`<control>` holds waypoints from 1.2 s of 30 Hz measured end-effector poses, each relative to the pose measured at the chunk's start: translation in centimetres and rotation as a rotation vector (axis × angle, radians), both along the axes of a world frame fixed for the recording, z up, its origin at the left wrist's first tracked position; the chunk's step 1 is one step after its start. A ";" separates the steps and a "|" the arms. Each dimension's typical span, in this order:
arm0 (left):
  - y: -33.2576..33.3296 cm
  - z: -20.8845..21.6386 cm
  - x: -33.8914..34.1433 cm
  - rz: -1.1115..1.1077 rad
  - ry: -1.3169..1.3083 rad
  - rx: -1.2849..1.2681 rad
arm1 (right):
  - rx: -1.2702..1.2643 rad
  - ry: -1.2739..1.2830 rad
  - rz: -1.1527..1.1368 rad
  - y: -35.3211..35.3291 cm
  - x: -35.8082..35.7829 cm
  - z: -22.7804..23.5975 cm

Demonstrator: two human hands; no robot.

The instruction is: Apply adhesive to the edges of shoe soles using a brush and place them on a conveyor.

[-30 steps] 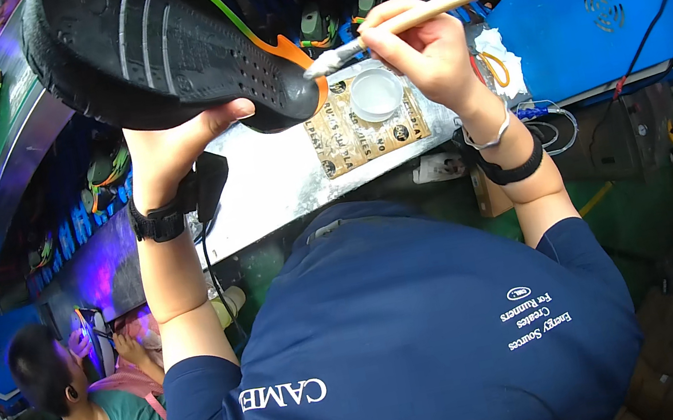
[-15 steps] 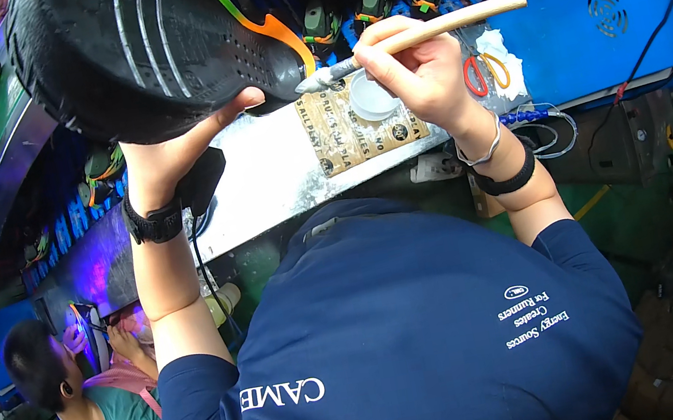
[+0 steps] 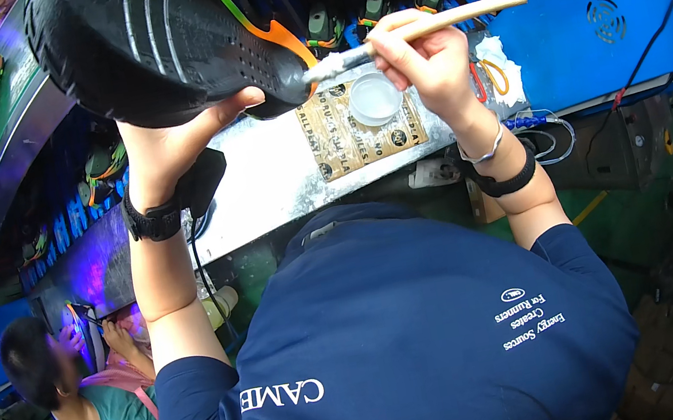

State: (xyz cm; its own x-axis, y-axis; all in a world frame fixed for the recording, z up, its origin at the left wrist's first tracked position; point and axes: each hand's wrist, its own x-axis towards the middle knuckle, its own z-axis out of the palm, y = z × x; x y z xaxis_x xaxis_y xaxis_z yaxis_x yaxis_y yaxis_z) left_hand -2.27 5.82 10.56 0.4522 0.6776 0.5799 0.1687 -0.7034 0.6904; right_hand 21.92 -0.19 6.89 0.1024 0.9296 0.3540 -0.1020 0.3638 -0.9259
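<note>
My left hand [image 3: 173,149] holds up a large black shoe [image 3: 173,50] from below, its thumb along the lower side. Three pale lines and a field of small dimples mark the shoe's face, and a green and orange edge runs along its right side. In my right hand [image 3: 427,59] is a wooden-handled brush [image 3: 472,10], gripped between thumb and fingers. The brush's whitish bristles meet the narrow end of the shoe, which looks wet there. Beneath the brush, a round translucent dish [image 3: 357,109] stands on a brown printed sheet [image 3: 337,160].
Scissors with red and orange handles [image 3: 498,78] lie beside crumpled white paper [image 3: 512,80] on the metal bench [image 3: 249,171]. Behind, a line carries several green-and-orange shoe parts [image 3: 323,23]. A blue machine housing [image 3: 564,17] stands right. Another person [image 3: 111,412] works at lower left.
The brush tip has come from just beside the shoe's narrow end onto its surface. The shoe has shifted slightly to the right and up.
</note>
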 end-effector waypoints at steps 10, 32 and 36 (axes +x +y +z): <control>1.0 -0.3 0.5 -0.087 -0.125 -0.194 | 0.132 -0.225 -0.085 1.5 -0.3 -0.1; 1.8 -1.3 1.3 -0.225 -0.339 -0.596 | 0.237 -0.325 -0.067 1.1 -1.0 0.7; 1.3 -1.1 1.9 -0.222 -0.337 -0.571 | 0.271 -0.299 -0.105 1.3 -1.3 0.8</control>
